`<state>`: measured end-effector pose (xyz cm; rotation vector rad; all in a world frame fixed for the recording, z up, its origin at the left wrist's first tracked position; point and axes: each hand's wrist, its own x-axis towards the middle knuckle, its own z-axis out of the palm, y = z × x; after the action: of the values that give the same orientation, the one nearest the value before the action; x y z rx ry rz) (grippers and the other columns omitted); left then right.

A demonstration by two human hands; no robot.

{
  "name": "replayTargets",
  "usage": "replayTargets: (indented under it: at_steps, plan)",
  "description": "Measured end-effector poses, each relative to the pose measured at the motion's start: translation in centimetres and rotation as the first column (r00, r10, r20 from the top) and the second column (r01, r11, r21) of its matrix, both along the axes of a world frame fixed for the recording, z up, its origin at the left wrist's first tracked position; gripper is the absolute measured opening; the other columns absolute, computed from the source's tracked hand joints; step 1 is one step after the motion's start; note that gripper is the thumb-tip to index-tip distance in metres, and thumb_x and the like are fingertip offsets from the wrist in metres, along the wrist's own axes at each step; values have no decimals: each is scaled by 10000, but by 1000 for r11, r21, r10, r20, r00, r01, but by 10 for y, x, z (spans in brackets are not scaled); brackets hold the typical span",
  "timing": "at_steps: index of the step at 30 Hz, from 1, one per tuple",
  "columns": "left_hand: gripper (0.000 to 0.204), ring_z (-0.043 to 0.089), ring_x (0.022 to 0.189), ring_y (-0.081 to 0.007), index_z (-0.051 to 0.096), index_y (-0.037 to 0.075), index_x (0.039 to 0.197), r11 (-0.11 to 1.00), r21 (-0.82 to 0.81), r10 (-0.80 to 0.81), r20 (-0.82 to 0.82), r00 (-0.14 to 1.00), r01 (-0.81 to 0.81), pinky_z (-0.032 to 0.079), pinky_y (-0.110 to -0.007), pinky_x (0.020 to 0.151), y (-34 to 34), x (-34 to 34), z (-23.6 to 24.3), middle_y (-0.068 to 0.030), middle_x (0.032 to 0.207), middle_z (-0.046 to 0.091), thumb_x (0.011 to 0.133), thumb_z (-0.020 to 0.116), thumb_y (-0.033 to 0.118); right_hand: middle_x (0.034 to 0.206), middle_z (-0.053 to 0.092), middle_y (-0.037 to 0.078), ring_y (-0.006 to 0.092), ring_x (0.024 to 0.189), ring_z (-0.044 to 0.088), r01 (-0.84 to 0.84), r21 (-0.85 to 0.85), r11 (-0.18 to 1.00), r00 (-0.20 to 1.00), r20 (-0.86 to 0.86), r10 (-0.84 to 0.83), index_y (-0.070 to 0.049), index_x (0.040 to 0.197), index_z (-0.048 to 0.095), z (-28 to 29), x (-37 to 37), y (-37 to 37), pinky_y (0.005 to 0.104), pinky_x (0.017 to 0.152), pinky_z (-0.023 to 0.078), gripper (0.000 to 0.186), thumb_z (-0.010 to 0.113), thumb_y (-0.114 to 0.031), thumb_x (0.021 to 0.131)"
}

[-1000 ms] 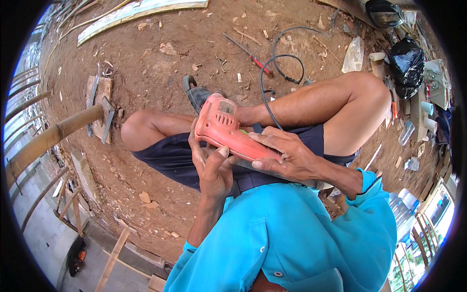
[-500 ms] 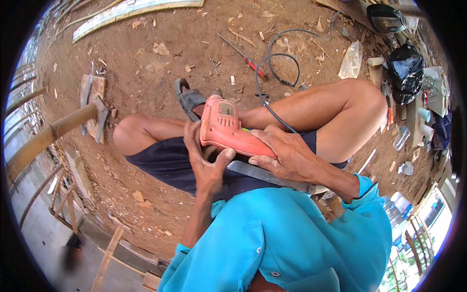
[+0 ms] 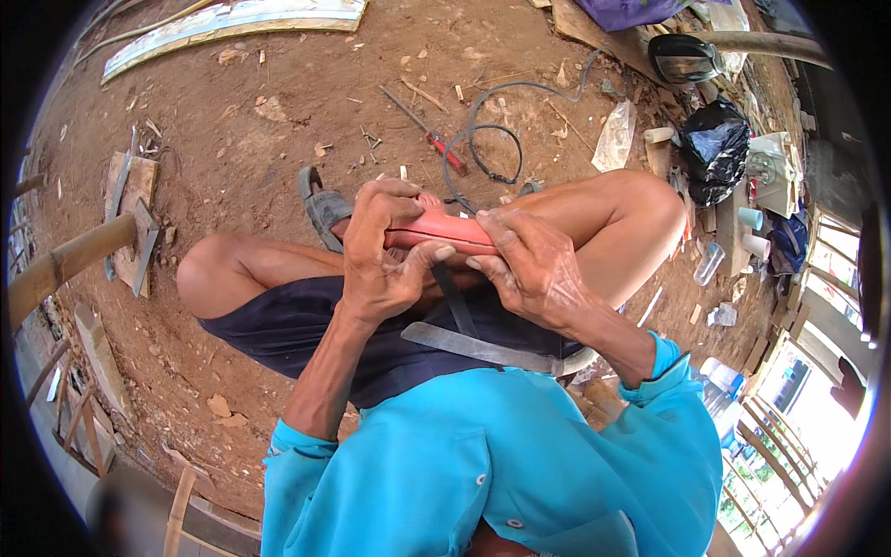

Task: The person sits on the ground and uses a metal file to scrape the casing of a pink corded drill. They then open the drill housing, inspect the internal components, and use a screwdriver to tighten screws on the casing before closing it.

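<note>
Both hands hold a salmon-red power tool (image 3: 444, 227) with a dark seam along its side, above my lap. My left hand (image 3: 380, 260) is closed on its left end, fingers over the top and thumb underneath, hiding much of that end. My right hand (image 3: 529, 265) grips the right end. A dark band (image 3: 457, 302) hangs below the tool, and a grey flat strip (image 3: 455, 345) lies across my dark shorts. Beyond the tool, a dark cable (image 3: 518, 148) loops on the dirt near a red-handled screwdriver (image 3: 445, 153).
Boards (image 3: 232, 23) lie at the far left. A bamboo pole (image 3: 74, 255) meets a wooden plate on the left. At right are a black bag (image 3: 713, 153), cups (image 3: 750, 217), plastic scraps and wood. My bent legs frame the work, a sandal (image 3: 327, 213) beyond them.
The tool has turned, so its long seamed side faces me and the vented housing is mostly hidden. My left fingers have moved up over it. The view has shifted, showing more at the right.
</note>
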<state>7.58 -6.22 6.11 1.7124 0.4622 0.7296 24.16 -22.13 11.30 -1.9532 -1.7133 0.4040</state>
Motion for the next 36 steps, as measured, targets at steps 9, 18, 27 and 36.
replayTargets:
  at_steps: [9,18,27,36]
  plan:
    - [420,665,1063,-264,607,8,1108,996,6,-93,49,994,93,538,-377,900,10,7,-5,-173,1141,637,807,867,142,1122,687,200,358,982,701,79,153,985,987,126,-99,67,1274,620,-18,-6,-6,456,822,584,532,802,-168,833]
    - [723,699,922,-220,755,-56,919,818,-502,384,113,916,-281,539,-350,874,1,3,-48,-154,965,765,1120,363,517,1146,649,170,324,968,661,55,27,998,959,275,-60,32,1317,584,-6,-39,15,439,813,529,564,765,-224,848]
    - [720,704,745,-249,687,-23,743,762,-512,521,122,845,-397,551,-375,761,-3,5,5,-170,770,730,1132,348,479,1146,644,195,349,1027,658,-63,172,983,971,238,21,60,1314,575,5,-46,17,476,857,543,626,792,-167,773]
    - [624,684,764,-251,691,4,738,900,116,335,432,837,-420,536,-413,780,25,-17,66,-112,765,705,1122,379,385,1304,601,186,388,1162,630,-84,350,933,993,109,48,-34,1411,532,35,-61,60,472,926,559,885,940,-251,656]
